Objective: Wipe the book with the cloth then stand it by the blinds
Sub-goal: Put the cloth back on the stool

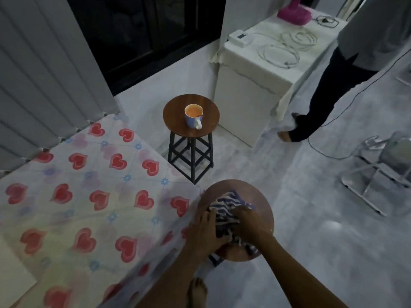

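While both hands press down on the striped cloth (231,203) bunched on the near round stool (262,218), the head view shows the job at its very start: gathering the cloth, with no wiping under way. The left hand (205,230) lies with fingers spread over the cloth's left side, and the right hand (249,221) curls into its right side, seemingly gripping a fold, though how firmly it has closed I cannot tell. The cloth itself is purple or dark blue with white stripes, crumpled into a loose heap, one corner trailing over the stool's front edge. No book can be made out with certainty; a pale flat sheet or cover (15,267) lies at the bottom left corner of the heart-patterned table covering (93,196), but whether that is the book is unclear. The grey vertical blinds (44,74) hang along the far left edge of that table, well apart from the hands. Judging from this, the next move calls for lifting the cloth clear of the stool, finding the book, and carrying the cloth over to it. A second stool (191,114) beyond holds a mug (194,116), and another person's legs (322,96) stand near the white cabinet (255,85).
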